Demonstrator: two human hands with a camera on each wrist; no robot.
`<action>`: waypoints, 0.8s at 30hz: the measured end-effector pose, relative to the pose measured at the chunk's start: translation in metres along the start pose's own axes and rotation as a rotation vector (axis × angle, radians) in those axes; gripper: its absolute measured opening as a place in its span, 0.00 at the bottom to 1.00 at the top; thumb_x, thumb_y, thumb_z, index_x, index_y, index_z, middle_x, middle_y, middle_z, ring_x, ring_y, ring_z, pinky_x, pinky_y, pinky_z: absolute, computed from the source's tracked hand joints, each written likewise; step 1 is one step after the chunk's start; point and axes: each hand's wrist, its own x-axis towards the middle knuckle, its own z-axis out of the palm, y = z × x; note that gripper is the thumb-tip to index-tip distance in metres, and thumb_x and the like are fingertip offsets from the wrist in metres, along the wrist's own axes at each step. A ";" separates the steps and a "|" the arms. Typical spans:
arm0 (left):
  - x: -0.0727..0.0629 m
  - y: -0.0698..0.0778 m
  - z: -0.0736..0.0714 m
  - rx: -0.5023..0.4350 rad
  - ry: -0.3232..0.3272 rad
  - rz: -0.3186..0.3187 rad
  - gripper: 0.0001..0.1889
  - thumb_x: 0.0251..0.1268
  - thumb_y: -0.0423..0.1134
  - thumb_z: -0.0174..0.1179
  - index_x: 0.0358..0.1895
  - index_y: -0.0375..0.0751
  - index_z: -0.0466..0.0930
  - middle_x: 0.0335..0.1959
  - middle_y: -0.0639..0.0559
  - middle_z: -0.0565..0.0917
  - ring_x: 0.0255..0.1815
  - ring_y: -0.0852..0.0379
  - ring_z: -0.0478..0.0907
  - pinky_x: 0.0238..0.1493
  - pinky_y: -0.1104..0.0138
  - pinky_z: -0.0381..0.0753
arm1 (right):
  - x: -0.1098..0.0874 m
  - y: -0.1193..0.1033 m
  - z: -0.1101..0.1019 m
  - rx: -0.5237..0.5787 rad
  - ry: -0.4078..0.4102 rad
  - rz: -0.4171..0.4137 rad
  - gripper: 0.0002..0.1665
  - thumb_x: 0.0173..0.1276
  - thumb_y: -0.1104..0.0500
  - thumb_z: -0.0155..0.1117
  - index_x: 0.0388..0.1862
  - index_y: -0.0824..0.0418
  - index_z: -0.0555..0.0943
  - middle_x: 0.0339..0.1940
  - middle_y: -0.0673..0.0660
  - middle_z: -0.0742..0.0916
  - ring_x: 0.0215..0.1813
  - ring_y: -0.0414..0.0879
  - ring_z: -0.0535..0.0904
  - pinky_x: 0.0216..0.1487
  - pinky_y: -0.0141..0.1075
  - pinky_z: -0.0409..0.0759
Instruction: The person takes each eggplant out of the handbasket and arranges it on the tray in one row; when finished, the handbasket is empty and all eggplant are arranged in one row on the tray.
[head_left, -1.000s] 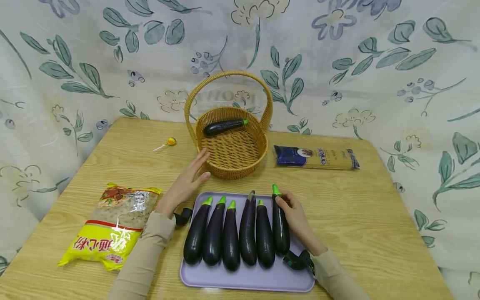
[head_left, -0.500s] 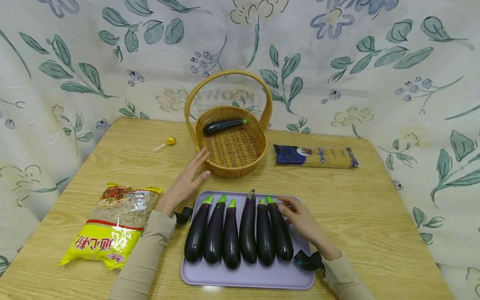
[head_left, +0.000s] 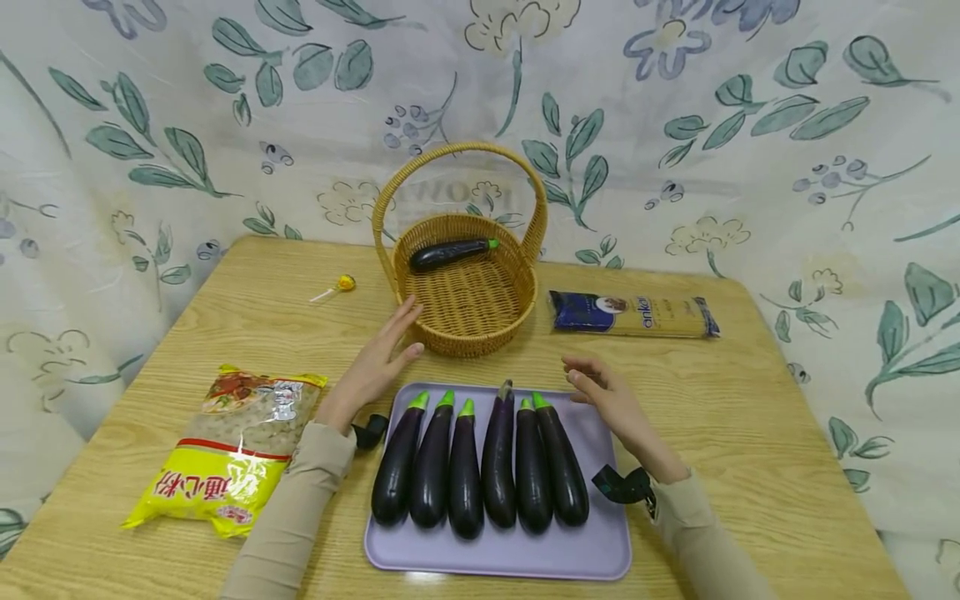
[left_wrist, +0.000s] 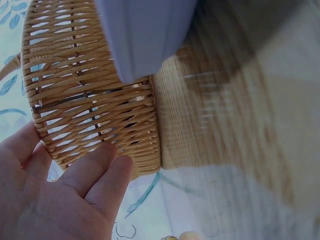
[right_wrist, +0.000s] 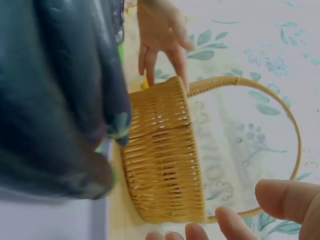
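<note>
My left hand [head_left: 369,372] rests its straight fingers against the near left side of a round wicker basket [head_left: 468,343]; the left wrist view shows the fingertips at the weave. In the basket, against the back wall, lies one eggplant [head_left: 453,253]. Several dark eggplants [head_left: 465,471] with green stem ends lie side by side on a lilac tray [head_left: 495,562]. My right hand [head_left: 611,400], holding nothing, hovers over the tray's far right corner, its fingers loosely bent. The rightmost eggplant [head_left: 561,458] leans against its neighbour, just left of that hand.
A bag of macaroni [head_left: 225,450] lies left of the tray, beside my left forearm. A lollipop [head_left: 343,283] is on the table left of the basket, and a pack of spaghetti [head_left: 633,315] to its right. A flowered curtain [head_left: 675,167] hangs behind.
My right hand has let go of the rightmost eggplant, which now leans with its stem end toward the left. The hand has drawn away up and right. My left hand stays put.
</note>
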 end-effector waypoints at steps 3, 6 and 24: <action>0.000 0.001 0.001 -0.004 -0.001 0.002 0.35 0.76 0.56 0.44 0.79 0.46 0.47 0.81 0.51 0.41 0.79 0.40 0.46 0.72 0.38 0.53 | 0.007 -0.006 -0.002 0.023 -0.023 -0.013 0.28 0.79 0.56 0.45 0.70 0.72 0.62 0.71 0.73 0.68 0.71 0.64 0.65 0.63 0.47 0.77; 0.000 0.002 0.001 0.001 0.002 0.006 0.35 0.76 0.57 0.43 0.79 0.47 0.46 0.81 0.49 0.41 0.79 0.39 0.45 0.72 0.38 0.53 | 0.015 -0.013 -0.002 0.040 -0.044 -0.027 0.29 0.80 0.55 0.45 0.71 0.72 0.62 0.70 0.73 0.67 0.71 0.65 0.63 0.66 0.51 0.74; -0.001 -0.001 0.001 0.016 0.004 -0.004 0.38 0.74 0.63 0.40 0.79 0.47 0.46 0.81 0.49 0.41 0.79 0.40 0.46 0.71 0.37 0.55 | 0.088 -0.060 0.014 0.165 -0.072 -0.028 0.28 0.80 0.55 0.43 0.74 0.64 0.60 0.75 0.65 0.64 0.74 0.61 0.62 0.70 0.54 0.68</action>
